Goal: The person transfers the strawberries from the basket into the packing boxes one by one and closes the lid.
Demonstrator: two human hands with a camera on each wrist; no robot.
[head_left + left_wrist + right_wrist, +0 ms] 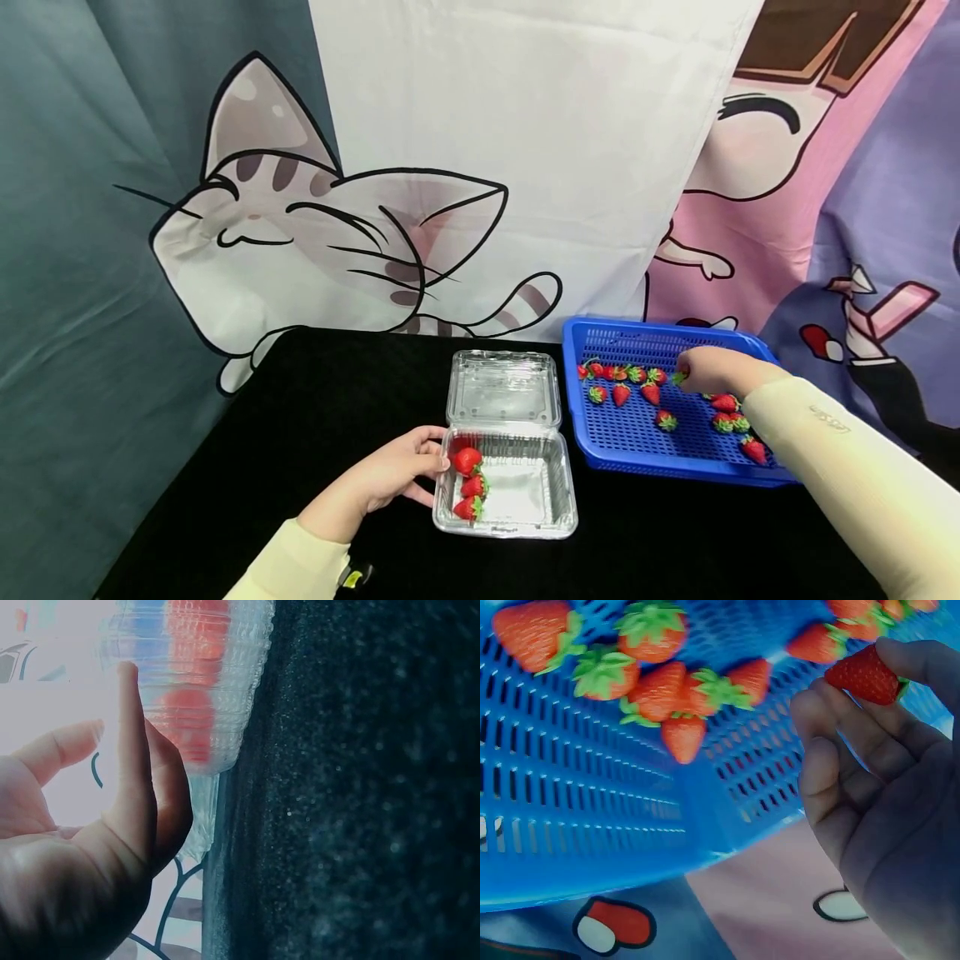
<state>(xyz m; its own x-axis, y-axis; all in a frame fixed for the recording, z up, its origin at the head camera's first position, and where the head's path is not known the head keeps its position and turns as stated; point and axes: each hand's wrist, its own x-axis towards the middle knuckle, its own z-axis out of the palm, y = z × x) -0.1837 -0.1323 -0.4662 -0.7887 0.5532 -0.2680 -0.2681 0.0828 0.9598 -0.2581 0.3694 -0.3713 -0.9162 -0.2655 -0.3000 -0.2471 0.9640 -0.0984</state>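
My right hand (708, 369) is over the blue basket (615, 450) and pinches a strawberry (864, 675) between thumb and fingertips, as the right wrist view shows. In the head view that fruit is mostly hidden behind the hand, with green leaves at its edge. At the left side of the clear plastic clamshell box (517, 527), my left hand (390, 471) rests its spread fingers against the rim and side wall. The lid (504, 390) lies folded back. Inside the box, strawberries (474, 486) stand in a column along the left wall.
Several loose strawberries (651, 393) lie in the basket, many along its far side and a group (726, 423) near the right arm. Box and basket stand side by side on a black cloth (360, 375). Behind hangs a printed curtain (525, 100) with cartoon figures.
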